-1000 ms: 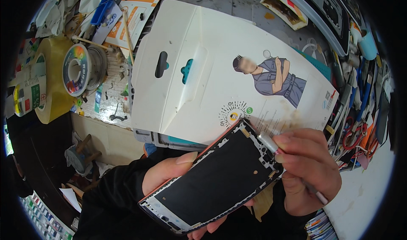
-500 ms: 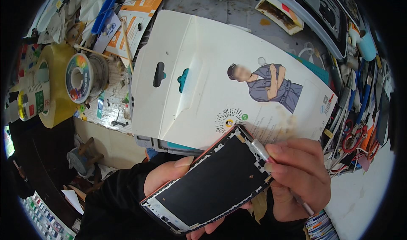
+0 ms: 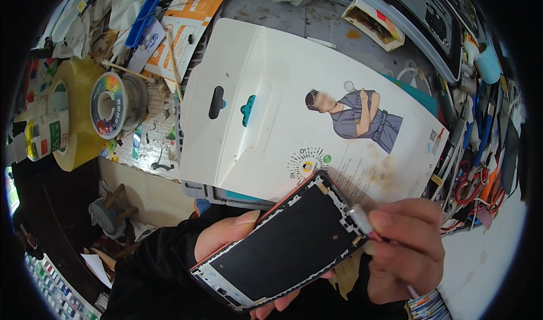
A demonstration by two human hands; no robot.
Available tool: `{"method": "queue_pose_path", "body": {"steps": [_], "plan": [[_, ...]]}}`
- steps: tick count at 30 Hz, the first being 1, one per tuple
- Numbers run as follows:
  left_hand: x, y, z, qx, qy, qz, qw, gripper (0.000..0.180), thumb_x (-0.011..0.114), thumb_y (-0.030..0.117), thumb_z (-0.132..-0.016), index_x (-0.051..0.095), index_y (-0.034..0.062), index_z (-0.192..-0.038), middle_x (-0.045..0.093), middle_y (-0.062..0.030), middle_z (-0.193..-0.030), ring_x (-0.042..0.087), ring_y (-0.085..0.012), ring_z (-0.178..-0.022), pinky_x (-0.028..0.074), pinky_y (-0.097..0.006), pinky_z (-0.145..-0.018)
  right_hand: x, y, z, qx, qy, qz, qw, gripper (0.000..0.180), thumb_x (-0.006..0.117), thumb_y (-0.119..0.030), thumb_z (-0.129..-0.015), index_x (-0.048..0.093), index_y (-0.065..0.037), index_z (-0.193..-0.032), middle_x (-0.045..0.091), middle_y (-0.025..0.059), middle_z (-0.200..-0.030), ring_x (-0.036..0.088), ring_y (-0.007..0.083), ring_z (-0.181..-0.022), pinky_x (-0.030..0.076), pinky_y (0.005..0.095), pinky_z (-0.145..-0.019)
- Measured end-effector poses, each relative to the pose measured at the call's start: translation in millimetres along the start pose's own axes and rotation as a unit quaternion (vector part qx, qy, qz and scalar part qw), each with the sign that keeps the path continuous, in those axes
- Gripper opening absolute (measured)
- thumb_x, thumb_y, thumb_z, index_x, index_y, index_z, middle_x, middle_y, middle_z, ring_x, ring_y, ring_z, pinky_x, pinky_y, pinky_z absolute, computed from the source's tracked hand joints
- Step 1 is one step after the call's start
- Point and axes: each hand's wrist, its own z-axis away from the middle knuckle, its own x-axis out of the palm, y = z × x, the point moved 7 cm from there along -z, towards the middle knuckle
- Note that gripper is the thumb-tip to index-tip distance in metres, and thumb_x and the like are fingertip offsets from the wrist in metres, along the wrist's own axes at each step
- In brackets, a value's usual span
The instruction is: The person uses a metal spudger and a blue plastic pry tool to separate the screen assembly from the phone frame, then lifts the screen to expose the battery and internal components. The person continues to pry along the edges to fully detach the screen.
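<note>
My left hand (image 3: 223, 236) is closed round a phone frame (image 3: 277, 246), thumb on the near-left edge and fingertips showing under the lower edge. The frame is tilted, with a black flat inner face, a red side edge and whitish residue along its border. My right hand (image 3: 407, 246) pinches a slim pen-like tool (image 3: 358, 218) with a silver cylindrical end and a pinkish part. That end lies at the frame's right edge, near the upper corner; whether it touches cannot be made out. A strip of brownish paper or film (image 3: 346, 277) shows beneath the frame.
An opened white cardboard package (image 3: 271, 133) with a printed figure lies beyond the phone frame. To the left are a solder spool (image 3: 107, 106) and a roll of yellowish tape (image 3: 76, 144). Pliers and other hand tools (image 3: 481, 150) crowd the right; a small open box (image 3: 373, 23) stands at the back.
My right hand and the tool have shifted slightly right and down, with the silver end now at the frame's edge. My left hand and the frame have barely moved.
</note>
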Motion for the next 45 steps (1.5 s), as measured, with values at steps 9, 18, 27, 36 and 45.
{"method": "queue_pose_path", "body": {"steps": [9, 18, 27, 36, 45], "plan": [[8, -2, -1, 0.02, 0.0, 0.013, 1.0, 0.097, 0.045, 0.072, -0.098, 0.038, -0.012, -0.147, 0.06, -0.044, -0.109, 0.069, -0.0446, -0.078, 0.06, -0.043, -0.058, 14, -16, -4, -0.006, 0.014, 0.101, 0.995, 0.021, 0.078, -0.002, -0.086, 0.073, -0.011, -0.105, 0.075, 0.011, -0.112, 0.066, 0.0308, -0.094, 0.057, 0.0374, -0.08], [9, 4, -10, -0.043, -0.049, -0.122, 0.99, 0.101, 0.039, 0.074, -0.1, 0.032, -0.0124, -0.151, 0.067, -0.0354, -0.102, 0.074, -0.033, -0.072, 0.062, -0.036, -0.058, -4, -23, 23, -0.088, 0.022, 0.173, 0.981, 0.025, 0.056, -0.004, -0.096, 0.06, 0.001, -0.12, 0.067, 0.0257, -0.118, 0.063, 0.0392, -0.102, 0.052, 0.048, -0.088], [17, 12, -30, -0.046, -0.154, 0.044, 0.986, 0.093, 0.026, 0.075, -0.102, 0.054, -0.0084, -0.134, 0.069, -0.0335, -0.102, 0.075, -0.0412, -0.077, 0.065, -0.048, -0.062, 31, -64, 15, -0.267, -0.004, -0.014, 0.964, 0.016, 0.071, -0.013, -0.095, 0.074, 0.0, -0.104, 0.077, 0.0168, -0.099, 0.07, 0.0253, -0.085, 0.057, 0.0324, -0.068], [7, 31, -32, 0.053, -0.004, -0.08, 0.995, 0.058, 0.05, 0.058, -0.106, 0.068, 0.0036, -0.117, 0.073, -0.009, -0.097, 0.064, -0.0159, -0.076, 0.054, -0.031, -0.066, 74, -92, 27, -0.224, -0.038, 0.046, 0.973, 0.01, 0.074, -0.018, -0.09, 0.079, -0.01, -0.094, 0.079, 0.0057, -0.101, 0.071, 0.0205, -0.092, 0.054, 0.0395, -0.092], [8, 17, -35, -0.047, -0.153, 0.015, 0.987, 0.059, 0.05, 0.061, -0.105, 0.068, 0.0056, -0.112, 0.07, -0.0058, -0.091, 0.062, -0.0149, -0.07, 0.053, -0.029, -0.06, 85, -91, 25, -0.198, -0.131, 0.086, 0.968, 0.013, 0.073, -0.018, -0.091, 0.075, -0.014, -0.103, 0.077, 0.0049, -0.108, 0.068, 0.0271, -0.103, 0.05, 0.0525, -0.099]]}}
